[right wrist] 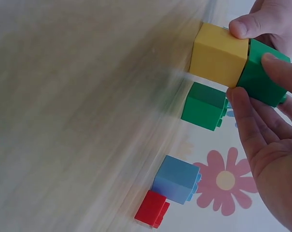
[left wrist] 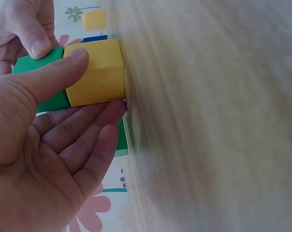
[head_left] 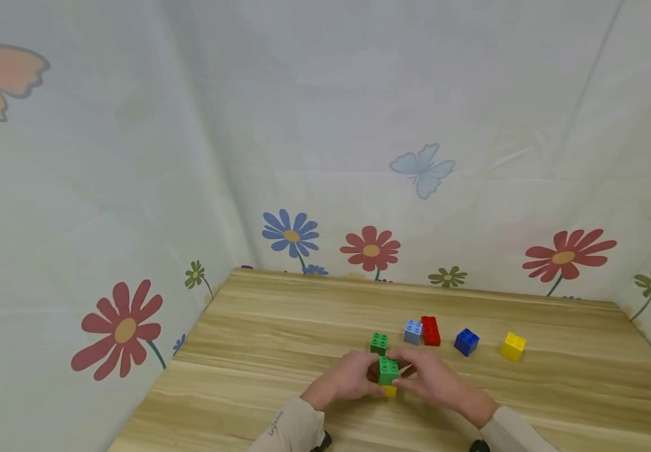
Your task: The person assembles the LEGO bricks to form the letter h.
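Note:
A light green toy building brick (head_left: 388, 371) sits on top of a yellow building brick (head_left: 390, 391), and both hands are around this pair. My left hand (head_left: 349, 376) holds the yellow brick, its thumb on the near face in the left wrist view and its fingers along the other side. With thumb and fingers my right hand (head_left: 435, 380) pinches the light green brick (right wrist: 264, 72). In the right wrist view a thin dark seam shows between the two bricks. The yellow brick (right wrist: 218, 54) stands at the tabletop. Just behind the hands is a darker green brick (right wrist: 203, 106).
Farther back on the wooden table (head_left: 280, 314) a light blue brick (head_left: 413, 331) stands beside a longer red brick (head_left: 430, 331). To the right are a dark blue brick (head_left: 467, 341) and another yellow brick (head_left: 513, 346). A flower-printed cloth (head_left: 325, 125) hangs behind the table.

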Tool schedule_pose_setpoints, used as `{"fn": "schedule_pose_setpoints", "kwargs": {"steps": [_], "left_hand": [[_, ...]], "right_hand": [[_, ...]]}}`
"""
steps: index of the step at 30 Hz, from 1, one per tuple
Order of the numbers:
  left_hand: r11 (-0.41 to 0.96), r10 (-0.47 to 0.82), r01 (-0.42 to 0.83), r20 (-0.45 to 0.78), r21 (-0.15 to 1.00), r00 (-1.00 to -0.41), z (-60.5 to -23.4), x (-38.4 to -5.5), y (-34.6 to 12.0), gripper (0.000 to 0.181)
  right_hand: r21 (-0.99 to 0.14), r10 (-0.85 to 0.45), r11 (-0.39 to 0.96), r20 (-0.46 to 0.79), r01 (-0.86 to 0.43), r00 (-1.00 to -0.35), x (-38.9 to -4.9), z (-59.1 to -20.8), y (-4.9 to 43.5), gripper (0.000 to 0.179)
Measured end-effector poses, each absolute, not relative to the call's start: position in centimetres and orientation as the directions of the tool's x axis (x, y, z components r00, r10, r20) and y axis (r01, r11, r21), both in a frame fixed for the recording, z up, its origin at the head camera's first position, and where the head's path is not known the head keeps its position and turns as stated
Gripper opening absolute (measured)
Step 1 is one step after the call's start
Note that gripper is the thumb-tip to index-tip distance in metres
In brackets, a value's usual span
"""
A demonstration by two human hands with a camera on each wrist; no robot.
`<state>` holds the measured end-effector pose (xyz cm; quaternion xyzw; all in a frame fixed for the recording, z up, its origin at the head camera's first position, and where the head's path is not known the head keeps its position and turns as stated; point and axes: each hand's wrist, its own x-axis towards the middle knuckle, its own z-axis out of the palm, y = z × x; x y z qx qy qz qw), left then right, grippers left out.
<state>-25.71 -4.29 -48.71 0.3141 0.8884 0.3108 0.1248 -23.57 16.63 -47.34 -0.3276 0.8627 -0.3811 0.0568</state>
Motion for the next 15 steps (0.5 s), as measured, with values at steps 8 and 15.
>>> {"fn": "schedule_pose_setpoints", "kwargs": {"steps": [8,15], "left_hand": [[0.624,0.632,0.474,-0.045,0.621,-0.774,-48.71,-25.52,-4.3,0.033],[0.624,0.643,0.49,-0.044,0.608,-0.765,-48.48,-25.57,-4.25,0.033]], "right_hand": [[-0.653,-0.625,0.506,0.174,-0.564,-0.761,-23.35,-47.27,16.36,0.037],[-0.617,-0.621,0.524,0.195,-0.587,-0.759,-23.31,-47.33,16.44,0.038]]}}
